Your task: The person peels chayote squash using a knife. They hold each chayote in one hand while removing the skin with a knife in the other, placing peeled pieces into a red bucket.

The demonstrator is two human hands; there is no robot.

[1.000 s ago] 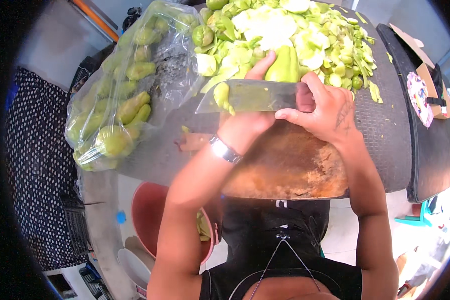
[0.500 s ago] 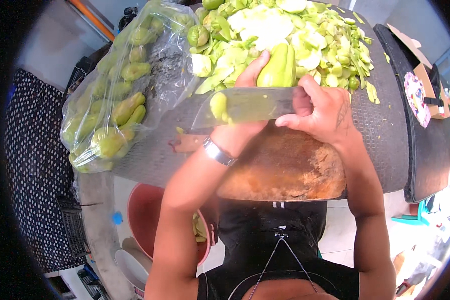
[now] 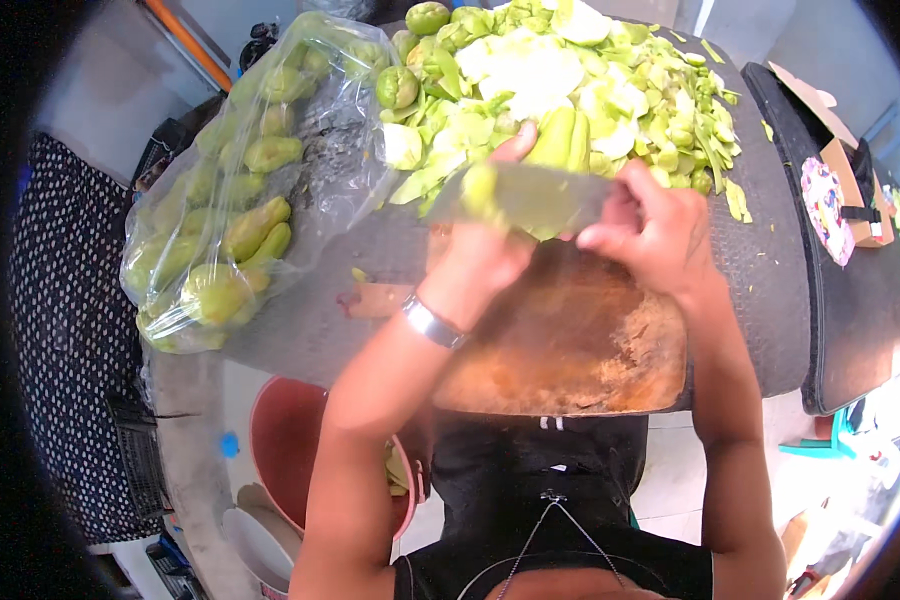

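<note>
The broad-bladed knife (image 3: 545, 203) now sits further toward 3 o'clock, right hand (image 3: 655, 228) closed around it; left hand (image 3: 485, 257) clasps a chayote (image 3: 560, 140) at 12 o'clock.

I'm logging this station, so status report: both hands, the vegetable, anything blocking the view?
Right hand gripping knife. Left hand holding green vegetable. Knife blocking view of part of left hand and green vegetable's near end.

On the dark grey textured tabletop (image 3: 755, 310) we see a worn brown wooden board (image 3: 580, 345) at the near edge, a flat light-brown piece (image 3: 378, 300) to its left, a clear plastic bag (image 3: 345, 185) at far left and a heap of pale green slices (image 3: 660, 105) farther back.
</note>
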